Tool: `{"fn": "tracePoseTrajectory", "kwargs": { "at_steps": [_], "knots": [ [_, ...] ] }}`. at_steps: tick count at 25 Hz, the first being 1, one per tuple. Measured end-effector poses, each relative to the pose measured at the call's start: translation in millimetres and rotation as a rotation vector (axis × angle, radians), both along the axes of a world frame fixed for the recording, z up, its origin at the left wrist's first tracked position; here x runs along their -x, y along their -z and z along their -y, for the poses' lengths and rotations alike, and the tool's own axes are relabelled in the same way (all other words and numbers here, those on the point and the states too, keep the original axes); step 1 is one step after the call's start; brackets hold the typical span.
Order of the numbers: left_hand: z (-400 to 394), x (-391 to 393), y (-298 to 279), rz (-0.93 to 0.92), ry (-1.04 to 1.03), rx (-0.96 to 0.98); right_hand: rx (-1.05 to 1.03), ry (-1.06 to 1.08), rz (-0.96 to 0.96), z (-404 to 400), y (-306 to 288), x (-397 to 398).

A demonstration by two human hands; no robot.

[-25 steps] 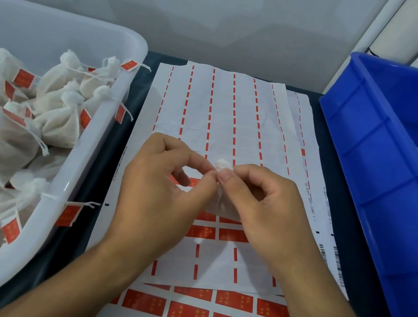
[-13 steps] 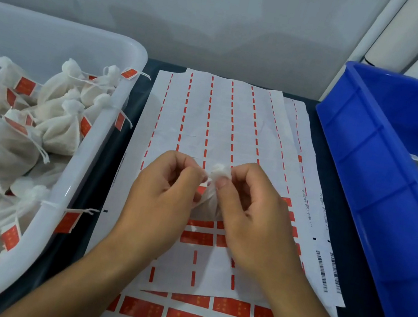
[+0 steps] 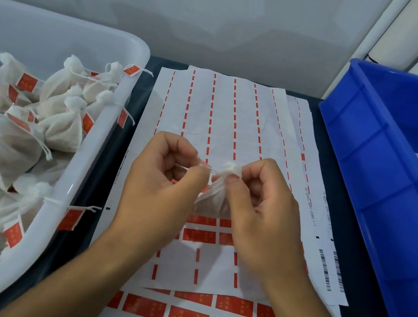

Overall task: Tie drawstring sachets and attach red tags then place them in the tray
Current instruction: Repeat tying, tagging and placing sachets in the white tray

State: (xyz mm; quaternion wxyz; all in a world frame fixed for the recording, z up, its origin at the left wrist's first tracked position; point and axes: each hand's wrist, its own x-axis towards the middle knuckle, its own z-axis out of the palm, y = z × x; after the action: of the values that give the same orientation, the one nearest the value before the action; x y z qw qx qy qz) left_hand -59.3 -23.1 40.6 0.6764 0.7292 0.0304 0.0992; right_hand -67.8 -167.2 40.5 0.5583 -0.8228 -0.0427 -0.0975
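— Pulling the drawstring (image 3: 207,168) tight, is that what the person is doing right now?

— It is looking that way. The right hand (image 3: 262,212) is pinching the gathered neck of the sachet (image 3: 217,190) between thumb and curled fingers (image 3: 232,180), while the left hand (image 3: 161,186) is gripping the string with its fingers curled round it, just to the left of the sachet. The string is running taut between the two hands.

— And where is the sachet sitting?

— It is being held over the sticker sheet (image 3: 225,122), which is lying on the desk. Whether its bottom is touching the sheet cannot be told, since the hands are hiding it.

— So what is making this step go well?

— Probably keeping the right hand's pinch high on the neck, so the contents are not spilling as the mouth is closing, and drawing the string straight away from the sachet rather than upward. The cloth looks thin, so a steady pull is likely safer than a jerk.

— And afterwards?

— A red tag (image 3: 199,236) is waiting on the sheet just below the sachet, and the white tray (image 3: 117,103) of finished sachets (image 3: 62,127) is standing to the sachet's left. The blue bin (image 3: 385,167) is to its right.
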Motion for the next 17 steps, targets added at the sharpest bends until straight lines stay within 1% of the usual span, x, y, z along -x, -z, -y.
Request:
{"fn": "tracePoseTrajectory", "kwargs": {
  "at_steps": [4, 7, 10, 13, 17],
  "knots": [
    [-1.5, 0.6, -1.0, -0.101, 0.012, 0.199, -0.003, -0.001, -0.009, 0.1, 0.1, 0.1],
    [-2.7, -1.8, -0.7, -0.161, -0.029, 0.26, -0.011, -0.006, -0.006, 1.6, 0.4, 0.2],
    [-0.8, -3.1, -0.2, -0.18, -0.068, 0.254, -0.014, -0.031, 0.004, 2.3, 1.7, -0.7],
    [1.2, -0.6, -1.6, -0.077, -0.057, 0.188, 0.001, -0.073, 0.004, 2.2, 1.9, -1.1],
    [-2.4, -0.3, -5.0, 0.105, -0.032, 0.103, 0.118, -0.215, -0.061, 3.0, -0.6, -1.6]
  ]
}}
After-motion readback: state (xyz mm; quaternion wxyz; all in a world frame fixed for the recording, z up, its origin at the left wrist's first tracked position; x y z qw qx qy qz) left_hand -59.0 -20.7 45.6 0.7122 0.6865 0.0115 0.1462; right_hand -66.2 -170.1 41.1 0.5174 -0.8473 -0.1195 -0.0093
